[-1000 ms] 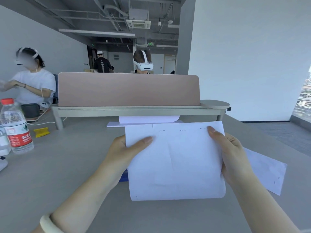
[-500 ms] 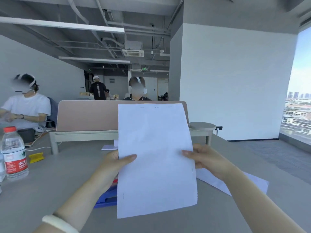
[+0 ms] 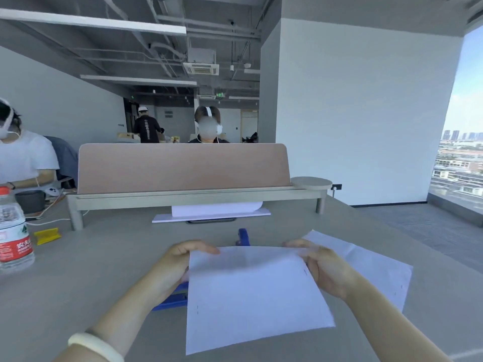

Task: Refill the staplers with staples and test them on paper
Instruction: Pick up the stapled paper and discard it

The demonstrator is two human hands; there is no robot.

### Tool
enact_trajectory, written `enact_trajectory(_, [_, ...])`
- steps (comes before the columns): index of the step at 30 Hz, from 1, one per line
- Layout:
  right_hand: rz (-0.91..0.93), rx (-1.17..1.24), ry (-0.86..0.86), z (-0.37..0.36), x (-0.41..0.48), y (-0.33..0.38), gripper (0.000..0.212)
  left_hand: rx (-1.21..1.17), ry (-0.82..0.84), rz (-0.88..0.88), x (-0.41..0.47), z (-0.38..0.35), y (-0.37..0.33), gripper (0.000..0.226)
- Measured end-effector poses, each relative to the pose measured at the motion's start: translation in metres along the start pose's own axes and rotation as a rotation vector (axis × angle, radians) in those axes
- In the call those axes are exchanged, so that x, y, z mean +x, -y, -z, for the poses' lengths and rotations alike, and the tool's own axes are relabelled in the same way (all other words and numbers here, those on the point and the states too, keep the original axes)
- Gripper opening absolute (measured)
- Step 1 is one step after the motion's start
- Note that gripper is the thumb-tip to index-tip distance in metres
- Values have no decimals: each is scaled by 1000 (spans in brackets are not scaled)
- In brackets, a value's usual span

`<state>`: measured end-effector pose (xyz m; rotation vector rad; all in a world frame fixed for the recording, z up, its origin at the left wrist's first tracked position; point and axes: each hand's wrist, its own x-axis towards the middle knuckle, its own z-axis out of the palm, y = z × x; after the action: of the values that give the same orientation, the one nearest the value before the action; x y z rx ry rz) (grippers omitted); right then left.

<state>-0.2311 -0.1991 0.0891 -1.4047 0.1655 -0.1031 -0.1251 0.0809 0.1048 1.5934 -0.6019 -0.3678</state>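
Note:
A white sheet of paper lies low over the grey table, its far edge blurred. My left hand pinches its far left corner and my right hand pinches its far right corner. Small staple marks show along its left and right edges. A blue stapler lies under the sheet's left side, mostly hidden. Another blue stapler part sticks up just beyond the sheet. A second white sheet lies flat under my right hand.
A water bottle stands at the left edge, with a yellow block beside it. A pink divider screen on a low shelf crosses the back, with a paper stack beneath. Other people sit beyond.
The sheet was held upright in front of me half a second ago; it has now come down and tipped nearly flat over the table, with both hands shifted to its far corners.

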Motion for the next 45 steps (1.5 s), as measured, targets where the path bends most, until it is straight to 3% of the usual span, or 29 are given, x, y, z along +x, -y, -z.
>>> enact_trajectory(5, [-201, 34, 42, 13, -3, -1, 66, 298, -11, -84, 8, -16, -3, 50])
enact_trajectory(8, [-151, -97, 128, 20, -8, -9, 46, 320, 20, -117, 12, -30, -5, 54])
enact_trajectory(12, [-43, -118, 26, 40, -16, -16, 41, 135, 56, -96, 22, -49, -4, 35])
enact_trajectory(15, [26, -116, -159, 57, -34, -13, 44, -127, 154, 147, 33, -65, -5, 37])
enact_trajectory(18, [54, -276, -235, 78, -52, -10, 46, 145, 339, 150, 44, -86, 3, 45])
enact_trajectory(20, [44, -315, -273, 95, -69, -5, 58, 351, 382, 54, 47, -110, 7, 23])
enact_trajectory(21, [44, -287, -283, 104, -80, -3, 56, 383, 375, 27, 49, -124, 7, 9])
enact_trajectory(24, [96, -94, -321, 139, -125, -3, 54, 312, 333, 6, 56, -172, 11, 6])
enact_trajectory(28, [157, 213, -431, 177, -191, -30, 90, 130, 300, 1, 45, -254, 19, 15])
enact_trajectory(30, [140, 222, -483, 187, -218, -49, 83, 57, 297, 1, 36, -299, 24, 14])
enact_trajectory(33, [103, 209, -580, 193, -254, -72, 52, 3, 339, 25, 19, -366, 35, 26])
enact_trajectory(35, [72, 191, -701, 203, -275, -89, 34, -3, 406, 62, 6, -407, 45, 21])
enact_trajectory(38, [8, 175, -886, 222, -310, -118, 32, 59, 575, 155, -17, -458, 68, 6])
enact_trajectory(41, [-140, 238, -1009, 241, -344, -162, 29, 210, 766, 241, -41, -492, 101, 20])
enact_trajectory(45, [-424, 373, -1114, 250, -367, -241, 30, 414, 900, 333, -70, -515, 167, 41])
